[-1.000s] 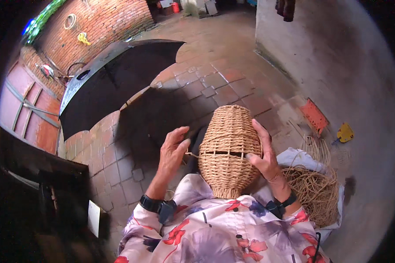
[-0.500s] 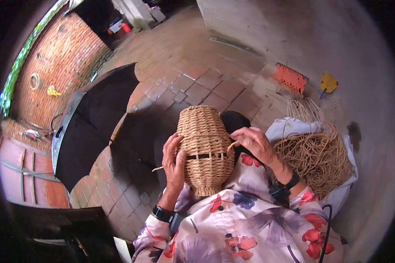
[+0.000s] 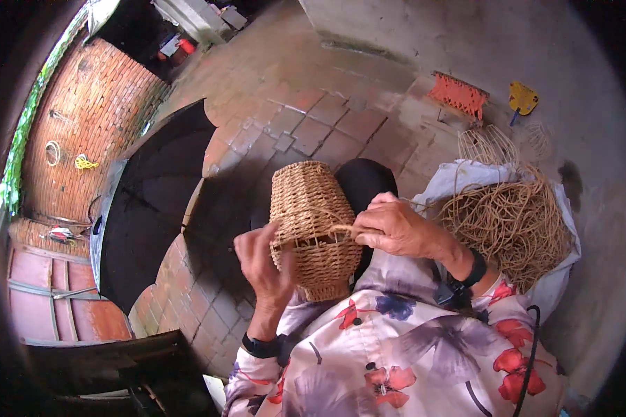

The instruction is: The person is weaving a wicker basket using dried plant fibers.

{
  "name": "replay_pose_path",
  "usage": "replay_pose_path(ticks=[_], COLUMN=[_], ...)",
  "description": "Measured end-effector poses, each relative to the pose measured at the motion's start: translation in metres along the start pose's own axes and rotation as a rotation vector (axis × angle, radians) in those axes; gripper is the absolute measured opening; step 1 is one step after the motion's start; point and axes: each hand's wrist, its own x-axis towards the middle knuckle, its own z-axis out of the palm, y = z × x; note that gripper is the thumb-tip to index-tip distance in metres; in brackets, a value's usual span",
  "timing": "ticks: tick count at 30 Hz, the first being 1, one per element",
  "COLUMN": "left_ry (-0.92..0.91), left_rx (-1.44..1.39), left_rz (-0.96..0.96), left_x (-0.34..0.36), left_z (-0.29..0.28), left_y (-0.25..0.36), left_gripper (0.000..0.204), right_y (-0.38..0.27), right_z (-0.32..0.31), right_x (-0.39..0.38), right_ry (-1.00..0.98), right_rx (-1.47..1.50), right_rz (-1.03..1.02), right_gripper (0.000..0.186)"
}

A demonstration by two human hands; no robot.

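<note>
A woven basket [image 3: 311, 194] of tan twisted cord lies across my lap, its narrow neck toward me. A dark gap runs across its weave, bridged by a few upright strands. My right hand [image 3: 400, 228] pinches a strand of cord [image 3: 341, 228] at the basket's right side, near that gap. At the left side is my left hand [image 3: 263, 267], its thumb and fingers apart and slightly blurred. Its fingertips are close against the basket wall; whether they press on it I cannot tell.
A white sack [image 3: 459, 172] with a heap of loose cord [image 3: 511, 229] stands at my right. Left of me an open black umbrella [image 3: 149, 201] rests on the tiled floor. A small orange stool [image 3: 459, 95] and a yellow fly-swatter-like thing [image 3: 522, 97] are farther off.
My right hand has drawn a strand of cord slightly outward from the gap. My left hand has loosened from the basket's side and shifted left. The basket has tilted a little.
</note>
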Motion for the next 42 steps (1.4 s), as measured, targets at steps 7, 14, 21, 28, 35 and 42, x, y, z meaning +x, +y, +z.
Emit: replay_pose_path(ticks=[7, 14, 21, 28, 35, 42], left_ry=[-0.247, -0.289, -0.529, -0.299, -0.268, -0.228], left_rx=[-0.012, -0.434, -0.525, -0.432, -0.242, -0.157], left_rz=[0.231, -0.332, -0.174, -0.329, -0.185, -0.085], left_x=[0.009, 0.007, -0.003, -0.005, -0.003, -0.001], left_z=[0.005, -0.024, -0.017, -0.03, -0.021, -0.018], left_y=[0.017, 0.033, 0.045, 0.013, 0.0, -0.002], left_gripper=[0.01, 0.03, 0.022, 0.012, 0.01, 0.011], right_y=[-0.04, -0.042, -0.062, -0.052, -0.049, -0.046], right_z=[-0.037, -0.017, 0.021, 0.013, 0.032, 0.05], right_x=[0.018, 0.029, 0.046, 0.037, 0.039, 0.047], right_ry=[0.042, 0.245, 0.191, 0.189, 0.243, 0.264], right_rx=[0.648, 0.337, 0.214, 0.239, 0.004, -0.305], right_rz=[0.017, 0.032, -0.198, 0.065, -0.025, -0.098], right_gripper=[0.024, 0.018, 0.027, 0.024, 0.014, 0.014])
